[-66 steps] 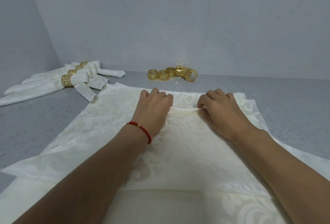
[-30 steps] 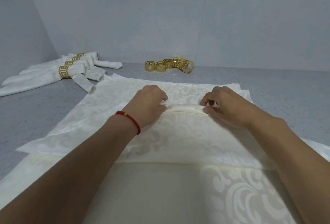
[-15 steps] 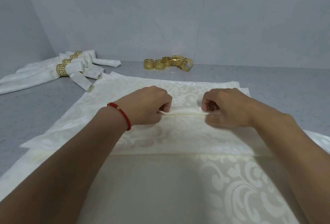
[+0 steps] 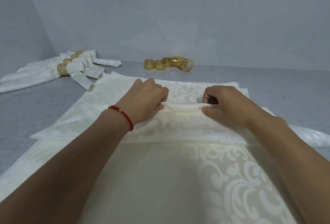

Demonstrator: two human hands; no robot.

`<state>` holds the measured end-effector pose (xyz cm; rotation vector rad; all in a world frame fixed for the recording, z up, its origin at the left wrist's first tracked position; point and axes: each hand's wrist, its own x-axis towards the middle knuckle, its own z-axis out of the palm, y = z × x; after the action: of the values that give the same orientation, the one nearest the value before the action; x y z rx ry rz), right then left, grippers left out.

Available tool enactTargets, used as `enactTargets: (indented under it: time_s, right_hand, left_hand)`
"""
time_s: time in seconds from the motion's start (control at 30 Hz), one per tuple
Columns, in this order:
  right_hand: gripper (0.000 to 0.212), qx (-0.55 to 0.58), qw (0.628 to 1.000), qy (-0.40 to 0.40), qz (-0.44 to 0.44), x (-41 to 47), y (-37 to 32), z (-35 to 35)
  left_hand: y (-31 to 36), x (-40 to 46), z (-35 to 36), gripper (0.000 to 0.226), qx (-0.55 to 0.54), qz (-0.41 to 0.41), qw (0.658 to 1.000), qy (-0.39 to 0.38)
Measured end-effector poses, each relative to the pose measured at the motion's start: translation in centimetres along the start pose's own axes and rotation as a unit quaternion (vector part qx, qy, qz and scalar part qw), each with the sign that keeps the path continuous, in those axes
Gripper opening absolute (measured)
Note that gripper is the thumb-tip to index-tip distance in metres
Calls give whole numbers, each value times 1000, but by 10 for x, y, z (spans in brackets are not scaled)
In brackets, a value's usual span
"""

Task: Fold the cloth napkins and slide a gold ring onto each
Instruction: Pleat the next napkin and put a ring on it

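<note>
Table (image 4: 285, 88): grey, finely speckled surface, extended to the back and left walls. Back wall (image 4: 160, 18): pale grey-blue panels, one vertical seam right of centre. Left wall (image 4: 17, 27): same finish, met the back wall at a corner. Bracelet (image 4: 123, 116): red cord, small gold bead.

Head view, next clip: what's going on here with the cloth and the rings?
A person is folding a cream napkin on a grey table. The left hand and right hand each pinch an end of a narrow raised fold across its middle. Under it lie more flat napkins. Five loose gold rings wait by the far wall, none picked up yet. At far left lie the finished napkins, already rolled and ringed.
</note>
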<state>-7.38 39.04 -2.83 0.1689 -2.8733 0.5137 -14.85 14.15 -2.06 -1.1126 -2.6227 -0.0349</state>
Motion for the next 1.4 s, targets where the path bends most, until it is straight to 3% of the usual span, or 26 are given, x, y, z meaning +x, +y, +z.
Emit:
enactTargets:
  time_s: [0.1,0.2,0.3,0.43,0.5,0.6,0.77,0.87,0.93,1.03,1.1,1.2,1.3,1.4]
  right_hand:
    - [20,-33,999,-21,-8,1,-1,-2]
    - [15,-19,995,-98,-11,-4,0,-12]
    - [5,55,994,-90,-2,-7,4,-17]
    - [9,21,992,-123,22,-6,9,-19]
    - [8,22,994,-101,27,-12,7,-16]
    - [9,49,997,-50,31,-24,5,-9]
    - [17,32,999,-4,-4,-30,0,-4]
    - [20,-7,999,21,-40,-25,-4,2]
    - [22,-18,999,-6,-47,-25,-1,2]
    - [19,-3,998,-54,-26,-31,2,-4]
    - [8,50,998,-42,-18,-34,2,-5]
    - [2,69,997,-33,-3,-32,2,-4]
    - [15,19,998,-53,-1,-32,0,-4]
    - [13,12,999,-26,-27,-35,-4,-5]
  left_hand:
    - [5,0,2,14,42,43,998,32]
    - [7,-2,-3,24,18,47,997,-49]
    - [7,-5,-10,18,-48,5,991,-122]
    - [5,-8,-12,20,-128,-39,989,-59]
    - [6,-10,-5,30,-130,-55,989,-51]
    - [4,-13,8,25,-93,-47,993,-59]
    - [4,-20,9,6,-5,6,999,43]
    - [7,-18,9,26,45,32,996,71]
    - [11,-17,6,35,44,52,996,65]
    - [16,-23,1,17,22,75,996,43]
    - [13,-29,0,5,-21,49,999,-2]
    - [8,-32,-3,18,-102,2,995,-8]
    - [5,-31,2,18,-122,-20,992,-3]
    - [5,-31,4,16,-114,-12,993,-38]
